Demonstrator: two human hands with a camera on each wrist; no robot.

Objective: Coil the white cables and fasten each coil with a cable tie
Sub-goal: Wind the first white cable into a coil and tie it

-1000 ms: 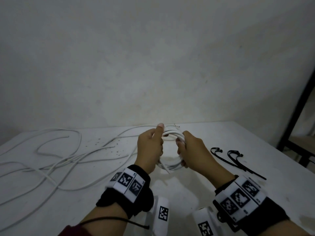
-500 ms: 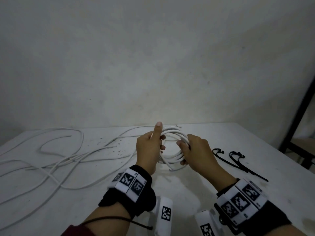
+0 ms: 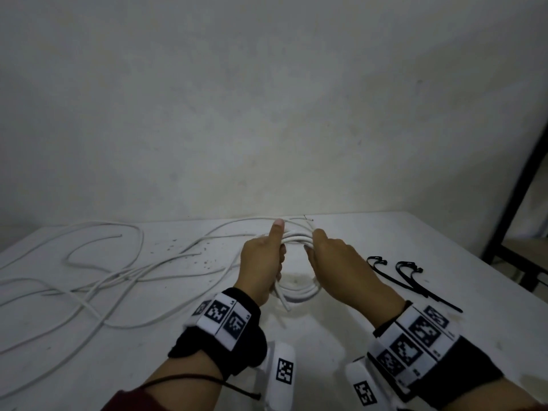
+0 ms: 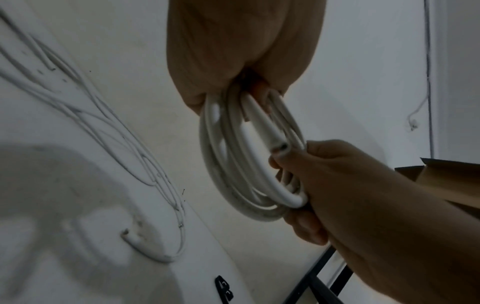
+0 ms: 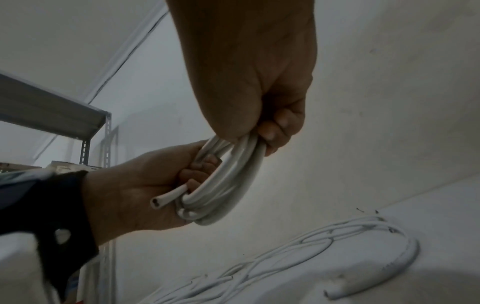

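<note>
A white cable coil (image 3: 298,287) of several loops hangs just above the white table (image 3: 326,336), held between both hands. My left hand (image 3: 262,262) grips its left side with the thumb raised. My right hand (image 3: 335,262) grips its right side from above. In the left wrist view the coil (image 4: 233,164) runs from my left fist down into the right hand (image 4: 337,185). In the right wrist view a cut cable end (image 5: 166,198) sticks out by the left hand (image 5: 145,185). Two black cable ties (image 3: 406,277) lie on the table to the right.
Several loose white cables (image 3: 98,277) sprawl over the table's left half. A bare wall stands behind the table. A dark metal frame (image 3: 516,185) rises past the table's right edge. A grey metal shelf (image 5: 54,115) shows in the right wrist view.
The right hand has shifted its hold up from the coil's right side toward the top. The left hand has kept its grip with the thumb up.
</note>
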